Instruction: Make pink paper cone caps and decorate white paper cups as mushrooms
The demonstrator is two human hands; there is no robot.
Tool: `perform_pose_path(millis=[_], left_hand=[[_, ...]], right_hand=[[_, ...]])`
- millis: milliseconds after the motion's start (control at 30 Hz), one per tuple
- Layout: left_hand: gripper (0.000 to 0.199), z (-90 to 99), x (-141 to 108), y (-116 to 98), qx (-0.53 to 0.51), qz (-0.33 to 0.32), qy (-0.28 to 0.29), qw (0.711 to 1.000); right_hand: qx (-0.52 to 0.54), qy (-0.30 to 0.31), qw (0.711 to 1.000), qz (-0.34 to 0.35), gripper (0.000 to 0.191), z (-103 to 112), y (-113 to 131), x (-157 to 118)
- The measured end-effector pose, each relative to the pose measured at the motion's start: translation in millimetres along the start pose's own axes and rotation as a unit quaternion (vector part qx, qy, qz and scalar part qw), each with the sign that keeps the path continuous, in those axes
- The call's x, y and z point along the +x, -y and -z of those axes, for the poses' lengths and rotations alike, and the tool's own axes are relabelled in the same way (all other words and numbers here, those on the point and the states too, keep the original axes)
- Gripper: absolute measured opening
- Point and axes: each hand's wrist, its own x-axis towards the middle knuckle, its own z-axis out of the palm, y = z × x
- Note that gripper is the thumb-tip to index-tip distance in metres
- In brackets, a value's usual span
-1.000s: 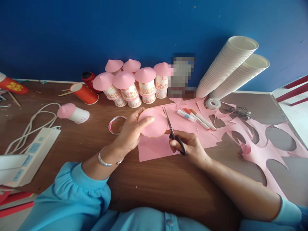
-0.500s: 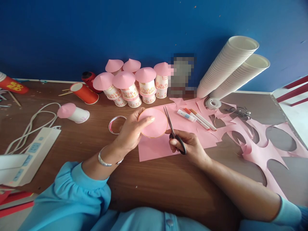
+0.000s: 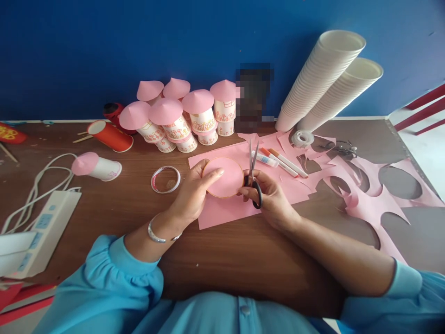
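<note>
My left hand (image 3: 194, 188) pinches a round pink paper disc (image 3: 225, 178) with a brownish line along its edge, thumb on top and fingers beneath. In my right hand (image 3: 274, 199) is a pair of black-handled scissors (image 3: 253, 174), blades parted and pointing away from me, just right of the disc. The right fingertips come up to the disc's right edge; whether they grip it I cannot tell. Beneath both hands lies a pink paper sheet (image 3: 222, 215) on the brown table. A glue stick (image 3: 264, 159) and two markers (image 3: 287, 162) rest on the sheet.
Several cup towers with pink cone roofs (image 3: 198, 102) stand at the wall. Stacked white cups (image 3: 323, 79) lean right of them, near a tape roll (image 3: 302, 138). Cut pink scraps (image 3: 368, 208) cover the right side. A power strip (image 3: 52, 232) and tipped cups (image 3: 110, 135) lie left.
The scissors have turned more upright and their blades have spread wider. My right fingers have come to the disc's right edge. The whole view has shifted slightly.
</note>
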Motion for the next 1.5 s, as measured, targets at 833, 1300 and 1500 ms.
perform_pose_path(millis=[833, 1300, 1500], left_hand=[[0.029, 15.5, 5.2, -24.0, 0.287, 0.041, 0.215, 0.933], [0.024, 6.8, 3.9, -10.5, 0.084, -0.025, 0.047, 0.995], [0.029, 6.0, 2.2, -2.8, 0.085, -0.007, 0.051, 0.995]], right_hand=[[-0.074, 0.086, 0.993, 0.02, 0.043, 10.0, 18.0, 8.9], [-0.01, 0.025, 1.0, 0.01, 0.049, -1.3, -2.1, 0.8], [0.023, -0.012, 1.0, -0.005, 0.046, -6.2, -0.7, 0.1]])
